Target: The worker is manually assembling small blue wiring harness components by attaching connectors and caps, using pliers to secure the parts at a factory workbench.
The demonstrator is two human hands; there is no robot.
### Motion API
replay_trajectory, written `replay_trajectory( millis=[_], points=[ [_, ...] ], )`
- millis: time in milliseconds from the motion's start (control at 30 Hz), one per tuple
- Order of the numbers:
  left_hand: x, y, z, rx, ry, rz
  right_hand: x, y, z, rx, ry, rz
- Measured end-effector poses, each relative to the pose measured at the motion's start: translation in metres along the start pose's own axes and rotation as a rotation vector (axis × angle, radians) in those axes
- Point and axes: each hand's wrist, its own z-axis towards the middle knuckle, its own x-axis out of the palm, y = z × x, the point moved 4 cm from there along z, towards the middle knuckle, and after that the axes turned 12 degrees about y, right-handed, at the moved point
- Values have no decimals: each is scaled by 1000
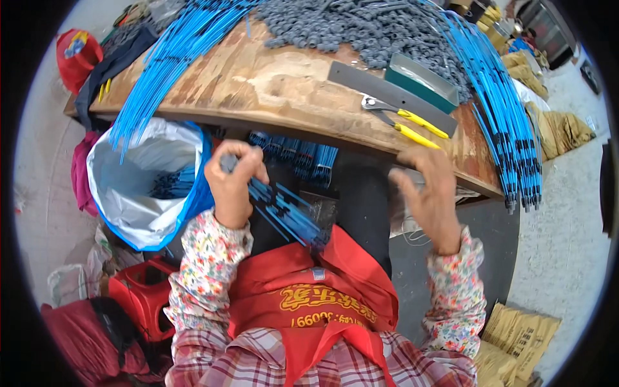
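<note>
My left hand (233, 184) is raised before the table's front edge, thumb and fingers curled together round a small grey piece (227, 162), partly hidden. On my lap lies a bunch of thin blue rods with dark fittings (291, 216), just beside that hand. My right hand (431, 193) hangs at the table edge, slightly blurred, fingers apart and holding nothing. Closest to it on the table are yellow-handled pliers (412, 126). A heap of small grey plastic parts (361, 29) covers the table's far side.
Blue rods lie bundled on the wooden table (238, 80) at left (171, 61) and right (509, 122), overhanging its edge. A green tray (422, 84) and a grey metal bar (361, 84) sit near the pliers. A white-lined blue bag (122, 213) stands left, beside a red stool (138, 297).
</note>
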Motion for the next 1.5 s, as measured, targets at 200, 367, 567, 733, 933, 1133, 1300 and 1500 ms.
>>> replay_trajectory(
  millis=[200, 367, 567, 733, 933, 1133, 1300, 1500],
  points=[
    [-25, -88, 49, 286, 1, -98, 77, 71, -66, 116, 567, 877],
    [-74, -157, 69, 370, 48, -149, 127, 123, -95, 129, 806, 1157],
    [-113, -146, 53, 260, -1, -472, 122, 127, -86, 130, 582, 1161],
    [-80, -47, 28, 53, -12, -650, 86, 88, -79, 54, 137, 1189],
    [-26, 82, -3, -286, -73, -811, 39, 49, -95, 132, -393, 1439],
    [54, 95, -62, -605, -200, -821, 13, 25, -111, 86, -553, 1401],
    [57, 84, -118, -1066, 603, -466, -2, 27, -101, 446, -710, 1360],
    [85, 31, -114, -65, 652, 677, 30, 45, -83, 584, -303, 1145]
  ],
)
